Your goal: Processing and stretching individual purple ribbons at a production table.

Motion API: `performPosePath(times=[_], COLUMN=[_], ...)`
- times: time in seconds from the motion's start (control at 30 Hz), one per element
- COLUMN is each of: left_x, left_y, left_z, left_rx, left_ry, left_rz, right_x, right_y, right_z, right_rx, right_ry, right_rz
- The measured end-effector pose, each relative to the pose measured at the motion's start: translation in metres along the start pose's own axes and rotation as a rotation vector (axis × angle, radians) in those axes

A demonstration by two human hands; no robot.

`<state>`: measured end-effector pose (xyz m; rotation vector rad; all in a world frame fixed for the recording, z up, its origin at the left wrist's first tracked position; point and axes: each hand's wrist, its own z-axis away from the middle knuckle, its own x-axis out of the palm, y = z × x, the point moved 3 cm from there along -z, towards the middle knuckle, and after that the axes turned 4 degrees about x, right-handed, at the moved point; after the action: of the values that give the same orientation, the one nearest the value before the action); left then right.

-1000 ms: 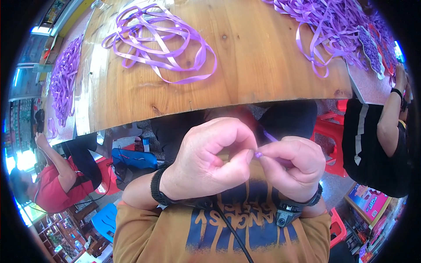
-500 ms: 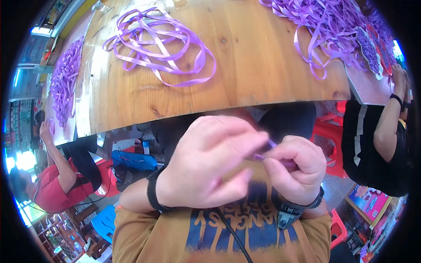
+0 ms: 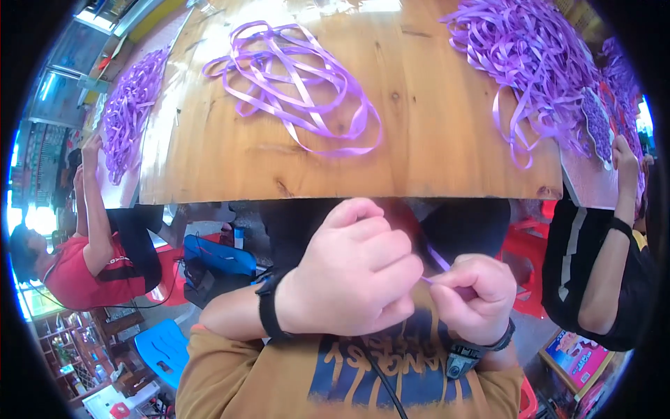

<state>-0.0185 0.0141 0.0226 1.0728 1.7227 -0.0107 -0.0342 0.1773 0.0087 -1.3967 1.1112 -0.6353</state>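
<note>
Between my hands, just off the table's near edge, is a narrow purple ribbon (image 3: 439, 260). My right hand (image 3: 476, 297) pinches it between thumb and forefinger, and a short piece slants up and away from the pinch. My left hand (image 3: 349, 272) is closed, back of the hand up, its curled fingers close beside the pinch. A thin bit of the ribbon runs from the right fingertips to the left fingers, where its end is hidden. Beyond them, a loose coil of purple ribbons (image 3: 359, 150) lies on the wooden table (image 3: 433, 150).
A big heap of purple ribbons (image 3: 520, 49) covers the table's far right, and another heap (image 3: 132, 105) lies at the left. A person in red (image 3: 87, 269) sits at the left; one in black (image 3: 593, 279) at the right. A blue stool (image 3: 162, 349) stands lower left.
My left hand, earlier blurred with its fingers partly extended, has curled closed. My right hand keeps its pinch on the ribbon. The view has shifted, so the table appears lower.
</note>
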Motion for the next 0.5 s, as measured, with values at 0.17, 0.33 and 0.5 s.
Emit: performPosePath(times=[0.17, 0.33, 0.5], left_x=[-0.005, -0.004, 0.004], left_y=[-0.010, -0.014, -0.013], left_z=[-0.004, -0.003, 0.000], left_rx=[-0.022, -0.038, 0.010], left_ry=[-0.038, -0.084, -0.075], left_rz=[0.229, 0.404, 0.434], right_x=[-0.007, -0.004, -0.004], right_y=[-0.002, -0.001, 0.000], right_z=[-0.007, -0.006, -0.003], right_rx=[0.016, 0.034, 0.038], right_ry=[-0.030, -0.028, -0.048], right_rz=[0.037, 0.004, -0.006])
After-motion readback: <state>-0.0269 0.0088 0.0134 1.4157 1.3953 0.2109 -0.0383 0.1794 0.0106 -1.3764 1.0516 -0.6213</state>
